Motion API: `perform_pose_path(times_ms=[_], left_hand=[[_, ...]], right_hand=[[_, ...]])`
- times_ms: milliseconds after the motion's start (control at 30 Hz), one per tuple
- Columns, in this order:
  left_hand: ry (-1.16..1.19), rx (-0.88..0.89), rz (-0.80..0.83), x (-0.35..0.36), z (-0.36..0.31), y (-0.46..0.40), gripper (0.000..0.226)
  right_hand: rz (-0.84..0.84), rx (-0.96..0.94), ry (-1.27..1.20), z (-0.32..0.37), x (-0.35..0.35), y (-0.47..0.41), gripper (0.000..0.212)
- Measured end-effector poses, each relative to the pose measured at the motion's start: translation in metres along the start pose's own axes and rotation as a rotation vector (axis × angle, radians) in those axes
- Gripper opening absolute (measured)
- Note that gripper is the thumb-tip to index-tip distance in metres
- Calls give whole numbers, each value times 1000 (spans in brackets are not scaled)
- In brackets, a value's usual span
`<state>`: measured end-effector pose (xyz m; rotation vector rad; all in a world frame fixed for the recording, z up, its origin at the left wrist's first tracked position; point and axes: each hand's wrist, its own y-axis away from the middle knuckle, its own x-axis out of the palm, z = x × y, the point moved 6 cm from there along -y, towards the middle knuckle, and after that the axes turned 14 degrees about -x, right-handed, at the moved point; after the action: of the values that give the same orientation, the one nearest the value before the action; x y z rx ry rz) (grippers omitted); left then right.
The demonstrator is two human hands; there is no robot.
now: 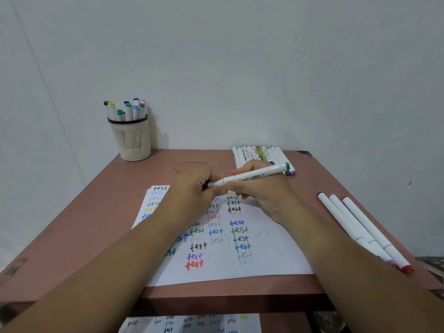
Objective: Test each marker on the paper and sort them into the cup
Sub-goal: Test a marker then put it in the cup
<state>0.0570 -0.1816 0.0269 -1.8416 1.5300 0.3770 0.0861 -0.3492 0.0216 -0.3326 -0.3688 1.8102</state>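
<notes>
Right now both hands meet above the top of the paper [240,265], which is crowded with the word "test" in many colours. The right hand [259,188] is curled round the barrel of a white marker [252,175] with a green end, held nearly level and off the sheet. The left hand [192,188] pinches the marker's other end, where the cap would be; its fingers hide that tip, so I cannot tell whether the cap is on or coming off.

The cup [132,140] stands at the far left corner of the tabletop [96,207], against the wall and well apart from the hands, already holding a bunch of markers. A row of markers [257,153] lies at the far edge behind the right hand, and three loose markers [365,231] lie near the right edge, beside the right forearm.

The risks look small but real. If the cap gives suddenly, the hands could jerk apart and the nib could streak the paper over earlier words. The right forearm sits close enough to the three loose markers that a sweep outward could roll them off the edge. Free space on the sheet lies mostly low and to the right, so a careless mark could land on an existing word and make the result hard to read.
</notes>
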Motion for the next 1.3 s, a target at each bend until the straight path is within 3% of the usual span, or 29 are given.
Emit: perform_pose_path(times_ms=[100,200,333,433,567,633,733,900,1033,1300], left_hand=[[-241,-144,-26,1,5,-4,25],[-312,-259,-15,-6,10,-4,38],[-415,-281,142,-7,13,2,34],[-417,-341,288,-6,10,5,45],[-475,-341,491,-10,4,7,69],[-442,-328,509,-16,4,6,72],[-232,-318,430,-30,11,-3,70],[-44,-288,3,-84,46,-35,74],[22,-386,-235,-119,91,-46,61],[116,-412,-294,-122,137,-58,45]], right_hand=[[-36,100,28,-9,-7,-2,23],[-138,105,-56,-10,-14,-4,21],[-269,52,-153,-8,-24,-4,29],[-340,-25,-174,2,-30,-5,38],[-378,-32,-176,25,-24,-14,12],[-377,-13,-237,37,-14,-25,9],[-341,-41,-247,58,6,-47,3],[-278,-154,-176,85,54,-99,8],[-268,-251,34,86,96,-143,31],[-194,-362,297,77,162,-225,29]])
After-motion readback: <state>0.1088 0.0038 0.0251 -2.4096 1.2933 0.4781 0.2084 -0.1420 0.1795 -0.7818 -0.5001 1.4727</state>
